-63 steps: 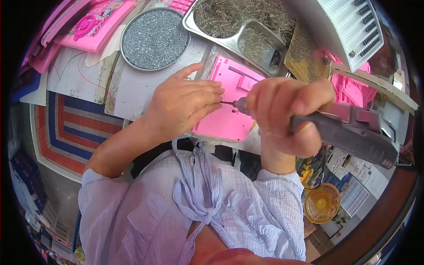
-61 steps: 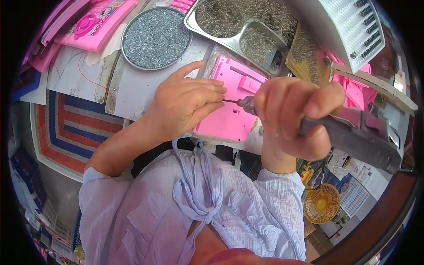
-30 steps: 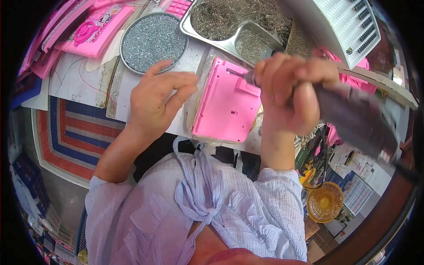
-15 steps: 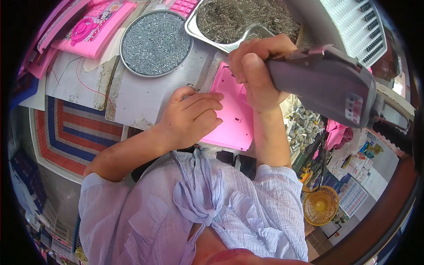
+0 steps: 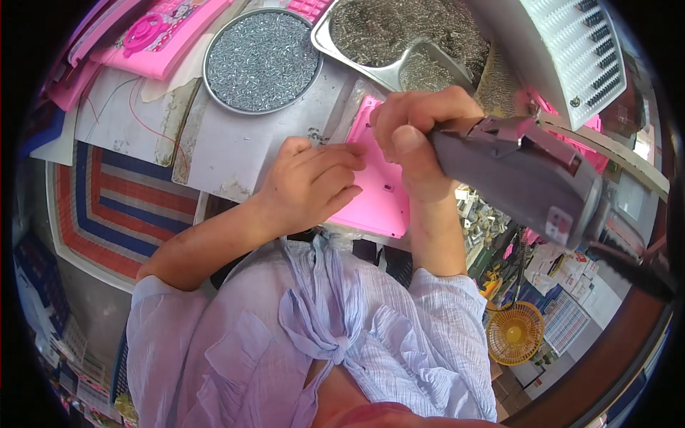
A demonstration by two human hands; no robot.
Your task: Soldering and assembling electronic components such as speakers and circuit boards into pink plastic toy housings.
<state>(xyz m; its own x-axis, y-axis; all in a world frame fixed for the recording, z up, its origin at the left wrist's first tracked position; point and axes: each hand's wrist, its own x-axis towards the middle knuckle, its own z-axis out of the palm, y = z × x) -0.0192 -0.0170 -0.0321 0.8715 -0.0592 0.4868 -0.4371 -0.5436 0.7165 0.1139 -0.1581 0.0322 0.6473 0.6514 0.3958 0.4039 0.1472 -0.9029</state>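
Observation:
My right hand (image 5: 421, 135) is wrapped round a dark grey power screwdriver (image 5: 521, 171) with a metal lever on its side. The tool's back end rises towards me at the right, while its tip is hidden behind my fingers. Under both hands lies a flat pink plastic panel (image 5: 382, 203) with small holes and a raised rim. My left hand (image 5: 310, 178) rests over the panel's left edge, its fingers bent and close together. Whatever those fingers may hold is too small or too hidden to tell. The fingertips of my two hands nearly meet above the panel.
Beyond my left hand stands a round metal tray (image 5: 262, 60) of small screws. A steel tray (image 5: 399, 36) of small metal parts is at the back, a pink toy case (image 5: 160, 36) at far left. Small pale parts (image 5: 485, 217) pile up right of my forearm, above a yellow basket (image 5: 515, 333).
My right hand has come down slightly towards me, and the screwdriver's back end has swung nearer too. My left fingers have shifted a little on the panel. The whole view has moved slightly.

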